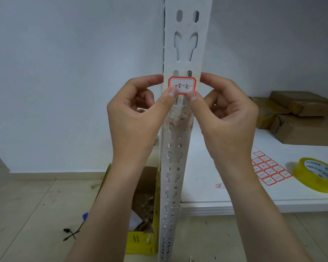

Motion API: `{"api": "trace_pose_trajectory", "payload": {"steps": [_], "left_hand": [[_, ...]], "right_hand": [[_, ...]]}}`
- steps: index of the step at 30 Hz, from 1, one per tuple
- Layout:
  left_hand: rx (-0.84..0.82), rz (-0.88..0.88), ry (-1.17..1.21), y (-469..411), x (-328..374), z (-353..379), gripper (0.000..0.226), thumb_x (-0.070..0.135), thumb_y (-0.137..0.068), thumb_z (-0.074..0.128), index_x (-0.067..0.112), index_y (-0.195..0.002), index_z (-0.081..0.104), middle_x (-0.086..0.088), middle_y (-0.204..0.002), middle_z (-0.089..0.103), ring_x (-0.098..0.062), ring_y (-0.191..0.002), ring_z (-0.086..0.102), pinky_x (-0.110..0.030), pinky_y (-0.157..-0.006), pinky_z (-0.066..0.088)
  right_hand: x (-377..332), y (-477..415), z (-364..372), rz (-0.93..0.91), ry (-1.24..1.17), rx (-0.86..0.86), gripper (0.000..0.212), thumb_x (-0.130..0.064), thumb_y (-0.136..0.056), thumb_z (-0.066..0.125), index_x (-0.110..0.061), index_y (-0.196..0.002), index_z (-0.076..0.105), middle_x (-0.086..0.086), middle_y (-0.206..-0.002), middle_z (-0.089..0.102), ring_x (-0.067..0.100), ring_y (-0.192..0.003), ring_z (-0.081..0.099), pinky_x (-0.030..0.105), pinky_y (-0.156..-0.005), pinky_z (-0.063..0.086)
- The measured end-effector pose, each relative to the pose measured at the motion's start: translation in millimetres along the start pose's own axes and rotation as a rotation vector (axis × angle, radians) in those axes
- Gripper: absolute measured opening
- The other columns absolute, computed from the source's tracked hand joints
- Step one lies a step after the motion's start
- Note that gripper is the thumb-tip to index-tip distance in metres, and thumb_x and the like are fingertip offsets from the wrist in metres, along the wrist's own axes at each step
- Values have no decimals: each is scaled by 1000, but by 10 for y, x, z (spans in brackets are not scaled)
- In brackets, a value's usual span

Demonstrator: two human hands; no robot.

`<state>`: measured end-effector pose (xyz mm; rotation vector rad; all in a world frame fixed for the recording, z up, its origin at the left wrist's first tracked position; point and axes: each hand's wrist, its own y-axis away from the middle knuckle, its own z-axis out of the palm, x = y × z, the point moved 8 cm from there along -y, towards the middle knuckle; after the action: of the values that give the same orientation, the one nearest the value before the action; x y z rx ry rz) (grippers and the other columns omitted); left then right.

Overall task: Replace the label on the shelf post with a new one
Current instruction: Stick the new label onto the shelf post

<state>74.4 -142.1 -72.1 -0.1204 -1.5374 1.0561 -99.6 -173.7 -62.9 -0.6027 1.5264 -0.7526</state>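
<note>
Lying against the shelf post (180,53), the red-bordered label (182,85) is pinched at both sides by the curled fingers of the left hand (136,120) and the right hand (227,120).

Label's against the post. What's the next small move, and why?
Probably press the label flat with both thumbs, then release: it sits level on the shelf post, while the left hand and right hand pinch its sides at the post's edges.
</note>
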Motion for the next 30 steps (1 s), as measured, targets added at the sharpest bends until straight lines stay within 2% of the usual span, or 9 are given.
{"api": "trace_pose_trajectory", "payload": {"steps": [3, 5, 9, 15, 19, 22, 25, 27, 30], "left_hand": [[-19, 34, -21, 8, -8, 35, 33, 27, -85, 80, 18, -114, 69, 18, -67, 56, -4, -67, 54, -18, -60, 49], [-16, 46, -12, 14, -4, 48, 33, 26, -85, 80, 17, -114, 68, 18, -67, 56, -3, -67, 54, -19, -61, 49], [-1, 58, -26, 20, 27, 41, 28, 25, -87, 79, 18, -112, 68, 14, -70, 57, -3, -68, 55, -19, -62, 51], [42, 20, 10, 33, 27, 56, 17, 21, -92, 74, 18, -107, 67, 8, -73, 59, -7, -69, 58, -19, -63, 53], [68, 2, 29, 27, 29, 59, 7, 27, -95, 70, 21, -96, 67, -6, -81, 68, -28, -78, 66, -33, -66, 60], [105, 13, 23, 18, 96, 75, 17, 30, -94, 72, 14, -89, 65, -13, -78, 64, -18, -64, 56, -20, -58, 51], [106, 16, 5, -20, 138, 89, 24, 32, -92, 75, 12, -84, 64, -15, -76, 64, -11, -61, 53, -16, -55, 46], [91, 16, -15, -34, 161, 71, 23, 32, -91, 75, 13, -83, 65, -13, -76, 66, -7, -60, 54, -13, -56, 45], [66, 7, -43, 25, 169, 22, 12, 28, -95, 71, 16, -92, 70, 0, -75, 67, -1, -65, 56, -10, -59, 45]], "right_hand": [[-1, 5, 14, 10, -27, 6, 27, -22, -91, 76, -20, -116, 69, 13, -65, 61, 20, -54, 54, 25, -51, 50], [1, 4, 23, 28, -45, 12, 26, -22, -89, 77, -22, -113, 68, 17, -66, 61, 26, -56, 56, 32, -54, 53], [-9, -2, 32, 33, -56, 11, 21, -22, -91, 75, -24, -109, 66, 17, -68, 63, 29, -57, 57, 37, -52, 55], [14, -6, 20, 76, -110, 27, 10, -16, -94, 71, -22, -101, 71, 16, -70, 65, 32, -57, 57, 28, -45, 48], [53, -39, 31, 163, -183, 65, 4, -22, -93, 73, -23, -89, 73, 15, -69, 67, 20, -54, 56, 23, -48, 44], [48, -40, 46, 181, -170, 74, 6, -27, -92, 75, -24, -87, 73, 15, -70, 67, 17, -56, 57, 25, -50, 45], [23, -40, 59, 169, -169, 65, 7, -31, -91, 75, -25, -88, 72, 17, -71, 66, 24, -57, 57, 27, -51, 46], [23, -36, 28, 166, -121, 56, 6, -31, -92, 74, -26, -91, 72, 16, -73, 67, 28, -60, 61, 28, -51, 48], [-41, 30, -2, 158, -5, -8, 12, -30, -95, 71, -34, -105, 69, 3, -78, 69, 18, -56, 62, 25, -46, 50]]}}
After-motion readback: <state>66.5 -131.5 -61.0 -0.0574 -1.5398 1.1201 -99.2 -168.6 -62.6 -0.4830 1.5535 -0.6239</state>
